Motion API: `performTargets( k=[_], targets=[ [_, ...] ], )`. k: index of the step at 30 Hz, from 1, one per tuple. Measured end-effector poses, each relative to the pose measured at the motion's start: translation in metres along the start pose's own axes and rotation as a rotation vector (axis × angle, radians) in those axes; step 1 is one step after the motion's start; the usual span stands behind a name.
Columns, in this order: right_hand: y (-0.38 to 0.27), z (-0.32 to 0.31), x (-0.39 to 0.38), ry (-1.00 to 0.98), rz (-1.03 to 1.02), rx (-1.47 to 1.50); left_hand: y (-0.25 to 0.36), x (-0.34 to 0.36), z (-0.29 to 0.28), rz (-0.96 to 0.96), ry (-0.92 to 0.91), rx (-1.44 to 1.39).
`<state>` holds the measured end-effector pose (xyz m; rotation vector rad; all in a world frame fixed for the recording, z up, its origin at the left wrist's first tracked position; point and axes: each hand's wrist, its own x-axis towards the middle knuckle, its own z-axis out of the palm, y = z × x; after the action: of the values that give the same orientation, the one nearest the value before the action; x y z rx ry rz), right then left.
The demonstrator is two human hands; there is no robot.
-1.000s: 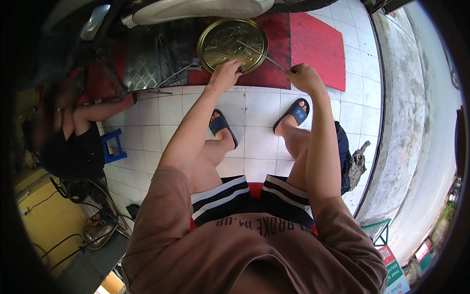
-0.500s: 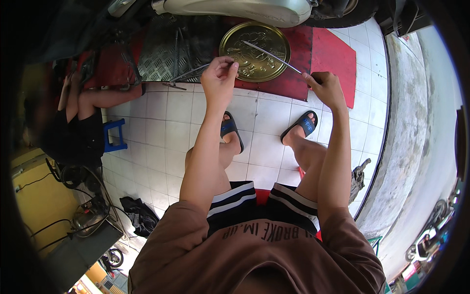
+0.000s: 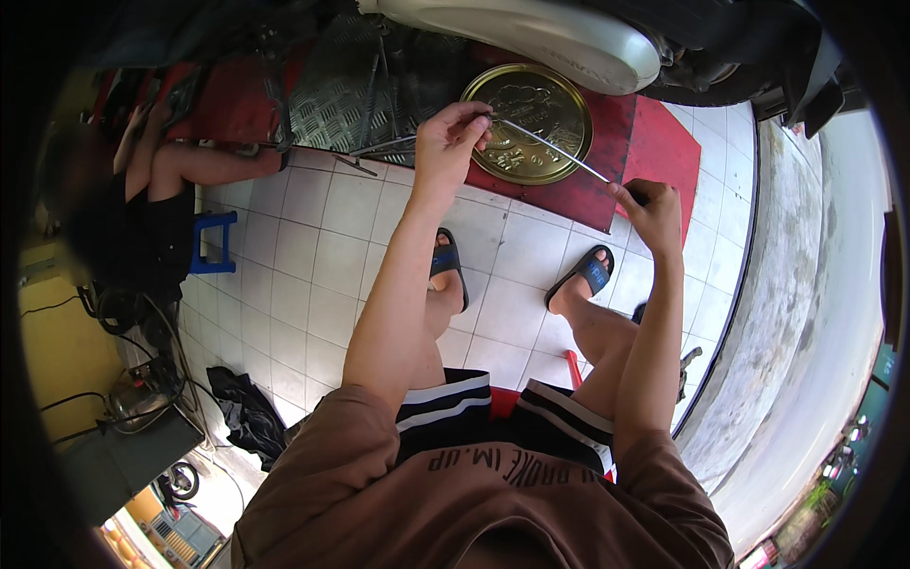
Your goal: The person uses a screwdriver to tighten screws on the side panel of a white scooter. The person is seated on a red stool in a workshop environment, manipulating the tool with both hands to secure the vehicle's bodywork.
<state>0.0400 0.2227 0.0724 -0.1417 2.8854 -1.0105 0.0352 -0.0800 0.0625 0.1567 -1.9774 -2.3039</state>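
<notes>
A thin, straight silver rod slants over a round gold-coloured metal tray. The rod's lower right end is in my right hand, whose thumb and fingers are closed around it; what is inside the palm is hidden. At the rod's far end, the thumb and fingers of my left hand are pinched together, with a small dark thing at the fingertips, too small to name. The rod's tip meets those fingertips or lies just beside them. The tray has a raised pattern, and small pieces appear to lie on it.
A motorcycle's silver cover overhangs the tray. Beneath are a red platform and a metal tread plate. At left are another person's leg, a blue stool and a black crumpled bag. A wall runs along the right.
The view has shifted, moving the tray rightward and down in the picture. The rod's tip and my left fingertips, apart before, have come together. My right hand keeps its hold on the rod.
</notes>
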Motion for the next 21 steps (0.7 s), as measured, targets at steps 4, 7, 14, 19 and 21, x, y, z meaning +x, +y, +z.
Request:
performTargets(
  k=[4, 7, 14, 19, 21],
  targets=[
    [0.0000, -0.0006, -0.0002, -0.004, -0.003, 0.009, 0.0036, 0.0007, -0.0010, -0.003, -0.030, 0.048],
    [-0.0001, -0.0019, 0.0000, -0.016, -0.003, 0.007, 0.0037, 0.0006, 0.0030, 0.004, -0.013, 0.063],
    [-0.0016, -0.0034, -0.0035, -0.030, 0.025, -0.028, 0.0000, 0.0020, 0.0023, 0.135, -0.061, 0.234],
    [0.0012, -0.0054, -0.0069, 0.013, -0.055, 0.008, -0.0028, 0.0028, -0.0005, 0.110, -0.084, 0.318],
    [0.0025, -0.0051, -0.0081, 0.001, -0.113, 0.062, -0.0028, 0.0052, -0.0011, 0.054, -0.085, 0.161]
  ],
)
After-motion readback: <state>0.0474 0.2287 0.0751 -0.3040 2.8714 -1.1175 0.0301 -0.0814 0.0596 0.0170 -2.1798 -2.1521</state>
